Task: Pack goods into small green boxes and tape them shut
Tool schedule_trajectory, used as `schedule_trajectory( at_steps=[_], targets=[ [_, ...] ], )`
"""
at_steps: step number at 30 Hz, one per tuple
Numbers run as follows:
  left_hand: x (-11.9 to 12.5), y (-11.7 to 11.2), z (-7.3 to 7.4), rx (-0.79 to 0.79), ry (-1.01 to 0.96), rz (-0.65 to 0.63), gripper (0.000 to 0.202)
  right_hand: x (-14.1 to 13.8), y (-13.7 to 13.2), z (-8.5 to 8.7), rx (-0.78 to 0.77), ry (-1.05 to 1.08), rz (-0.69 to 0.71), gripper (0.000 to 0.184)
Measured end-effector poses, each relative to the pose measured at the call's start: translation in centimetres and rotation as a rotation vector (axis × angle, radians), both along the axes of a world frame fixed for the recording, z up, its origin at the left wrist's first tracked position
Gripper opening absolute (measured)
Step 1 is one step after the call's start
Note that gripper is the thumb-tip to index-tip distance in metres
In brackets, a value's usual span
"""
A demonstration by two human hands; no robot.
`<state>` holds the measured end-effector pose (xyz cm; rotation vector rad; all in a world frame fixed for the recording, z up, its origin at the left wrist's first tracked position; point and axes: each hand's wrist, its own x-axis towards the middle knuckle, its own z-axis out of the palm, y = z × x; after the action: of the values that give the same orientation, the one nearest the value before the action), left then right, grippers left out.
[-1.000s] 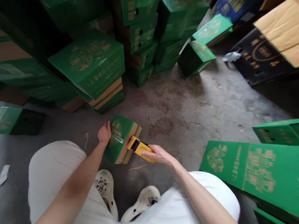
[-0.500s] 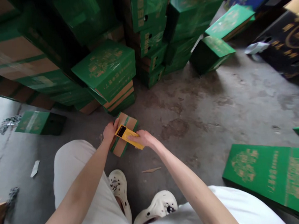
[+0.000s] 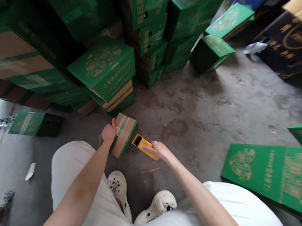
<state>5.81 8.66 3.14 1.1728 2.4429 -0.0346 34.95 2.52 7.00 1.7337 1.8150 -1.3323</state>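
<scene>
**Tool (image 3: 145, 147) just right of the box (image 3: 124, 135)**

Your left hand (image 3: 108, 131) grasps the box by its left edge, most fingers hidden; whether it touches the floor (image 3: 192, 131) ahead of your shoes (image 3: 160, 204) is hard to tell. Your right hand (image 3: 159, 149) grips the tool, the fingers beneath out of sight. The big box (image 3: 256, 168) at your right and the black box (image 3: 281, 55) farther off are cut off by the frame.

Half a second ago the tool lay across the box; now it is apart from it. A second ago the box's printed green face was up; now a tan, taped one is.

The big box's tan print is too blurred to read in full. On the stack (image 3: 101, 65) ahead, a line ends in "辛苦了!". You can't make out the black box's gold characters.
</scene>
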Motion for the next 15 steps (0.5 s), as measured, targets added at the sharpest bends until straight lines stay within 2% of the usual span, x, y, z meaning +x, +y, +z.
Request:
schedule_trajectory(
  at_steps=[3,6,10,15],
  targets=[
    [-0.2,0.2,0.0,-0.002,-0.008,0.021,0.082,-2.7,1.5,-0.7,-0.003,-0.016,-0.037,0.057],
    [-0.2,0.2,0.3,-0.003,-0.010,0.031,0.083,-3.1,1.7,-1.2,-0.091,0.077,-0.156,0.058],
    [0.0,-0.1,0.5,-0.013,-0.033,0.039,0.084,-2.6,-0.5,-2.3,-0.024,-0.092,-0.348,0.053],
    [0.2,-0.4,0.5,0.008,-0.031,0.032,0.083,-2.4,-4.8,-4.2,0.084,-0.172,-0.398,0.048]
  ],
)
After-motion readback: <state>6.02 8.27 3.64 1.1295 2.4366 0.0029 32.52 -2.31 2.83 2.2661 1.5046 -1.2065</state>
